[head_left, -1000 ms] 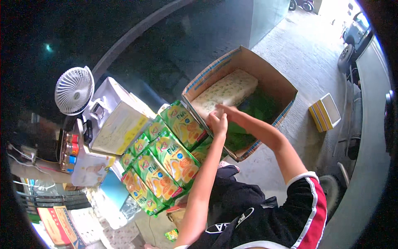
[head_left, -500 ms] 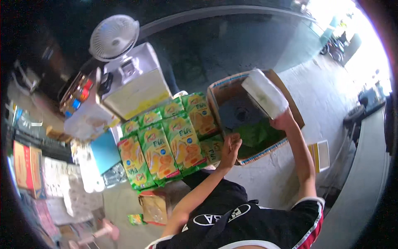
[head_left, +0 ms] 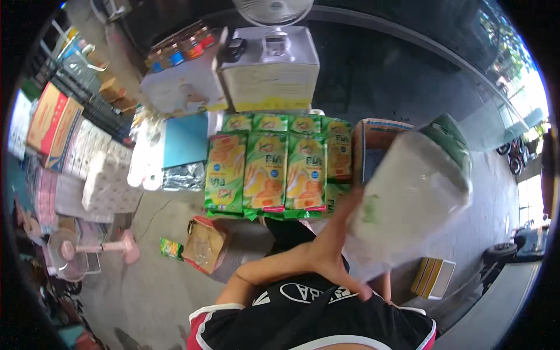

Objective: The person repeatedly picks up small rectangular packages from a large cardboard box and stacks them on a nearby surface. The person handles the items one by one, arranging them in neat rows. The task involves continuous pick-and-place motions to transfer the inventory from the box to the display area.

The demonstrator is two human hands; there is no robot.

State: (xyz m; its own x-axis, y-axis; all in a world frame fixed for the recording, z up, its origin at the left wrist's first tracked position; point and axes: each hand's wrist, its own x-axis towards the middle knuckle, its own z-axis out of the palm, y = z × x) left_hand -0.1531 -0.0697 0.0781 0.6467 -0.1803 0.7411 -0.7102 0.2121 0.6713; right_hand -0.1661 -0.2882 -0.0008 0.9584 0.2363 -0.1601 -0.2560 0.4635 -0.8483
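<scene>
Close in front of me, a white plastic package (head_left: pixel 408 192) with a green end is held up and tilted, slightly blurred. My right forearm (head_left: pixel 383 286) comes up beneath it; the package hides the right hand, which gripped it a moment ago. My left hand (head_left: pixel 332 251) is open, fingers and thumb spread, at the package's left side; whether it touches cannot be made out. To the left, several green-and-orange food packs (head_left: pixel 265 175) lie in rows. The cardboard box (head_left: pixel 382 129) behind the package is mostly covered by it.
Behind the packs stand a white carton (head_left: pixel 271 84) and a fan (head_left: pixel 274 9). Jars (head_left: pixel 186 49) and a teal sheet (head_left: pixel 185 143) are on the left. An open brown bag (head_left: pixel 205 245) lies on the floor, with a small yellow box (head_left: pixel 433 278) at the right.
The white package has come out from over the box, toward me. My left hand has left the box's near edge and spread beside the package. The view has swung right-to-left across the scene.
</scene>
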